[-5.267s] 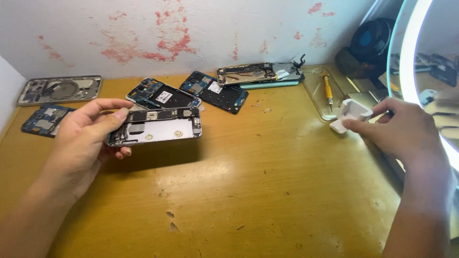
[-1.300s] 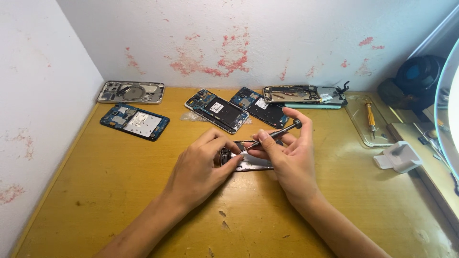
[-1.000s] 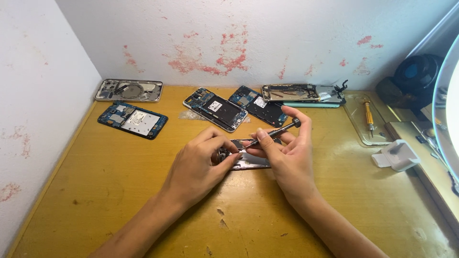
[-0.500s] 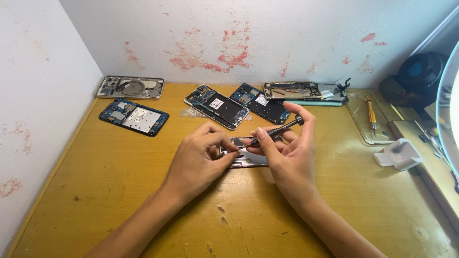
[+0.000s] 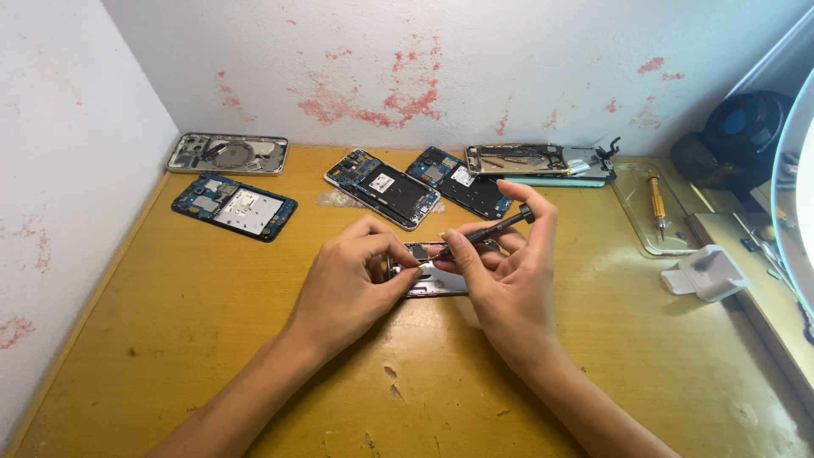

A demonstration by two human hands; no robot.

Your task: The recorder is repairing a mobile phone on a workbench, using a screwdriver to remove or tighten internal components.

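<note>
An opened phone frame point(image 5: 428, 276) lies flat near the middle of the frame on the yellow wooden table point(image 5: 212, 339), mostly covered by the two hands that meet over it. The left hand point(image 5: 352, 276) rests on its left end, fingers curled down and pinching its edge, so that hand is closed on the frame. The right hand point(image 5: 509, 271) holds a thin dark screwdriver point(image 5: 492, 229) between thumb and fingers, closed around the shaft; the tool slants from its round cap at upper right down to its tip, which meets the top side of the frame just beside the left thumb. Whether the tip sits in a screw is too small to tell.

Behind the hands, toward upper centre, two more opened phones point(image 5: 381, 176) lie side by side at an angle, circuit side up, and a long pale chassis point(image 5: 538, 159) lies along the wall to their right. At upper left sit a blue board phone point(image 5: 235, 206) and, behind it, a grey back shell point(image 5: 227, 153). At the right, a clear tray point(image 5: 653, 216) holds a yellow-handled screwdriver point(image 5: 657, 199), with a small white stand point(image 5: 704, 273) just below it. A bright ring lamp point(image 5: 793, 212) curves down the right edge.
</note>
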